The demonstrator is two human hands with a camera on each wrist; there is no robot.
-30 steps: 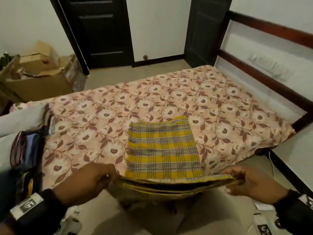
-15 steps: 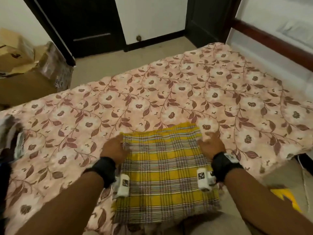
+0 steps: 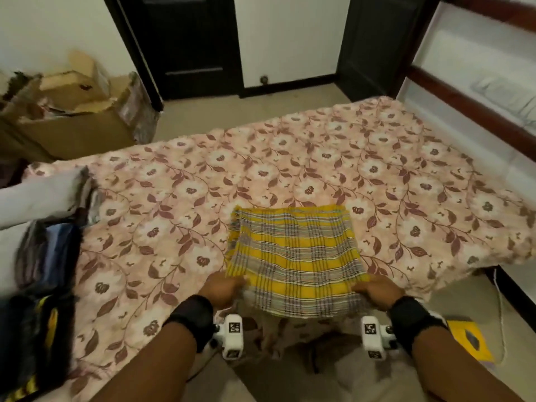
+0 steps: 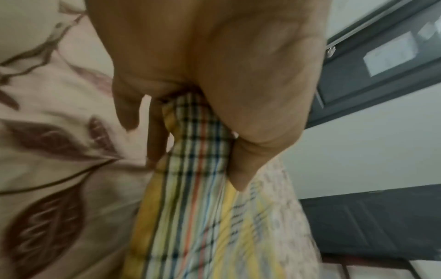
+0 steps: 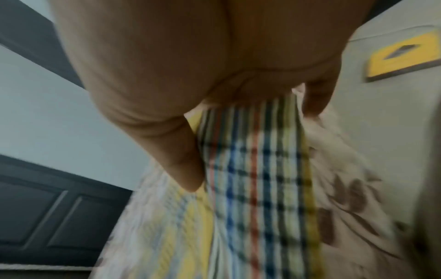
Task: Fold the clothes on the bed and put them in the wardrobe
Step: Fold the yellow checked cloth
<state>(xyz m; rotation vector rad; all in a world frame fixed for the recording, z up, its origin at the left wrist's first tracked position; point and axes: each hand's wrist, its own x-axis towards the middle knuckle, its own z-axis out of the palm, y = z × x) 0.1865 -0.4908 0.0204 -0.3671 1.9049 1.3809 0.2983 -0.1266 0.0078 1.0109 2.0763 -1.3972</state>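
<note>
Half a second ago both hands pressed the cloth's point(image 3: 293, 256) far corners; now the left hand point(image 3: 222, 288) and right hand point(image 3: 377, 291) pinch its near corners at 6 o'clock on the bed point(image 3: 319, 169). Likely another fold comes before the wardrobe.

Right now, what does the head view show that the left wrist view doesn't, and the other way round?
Only the head view shows the right hand gripping the plaid cloth at its near right corner, the pile of clothes at the left of the bed, and the cardboard boxes. Only the left wrist view shows the left hand close up, thumb and fingers pinching the cloth's layered edge. Both show the left hand, the cloth and the bed.
</note>
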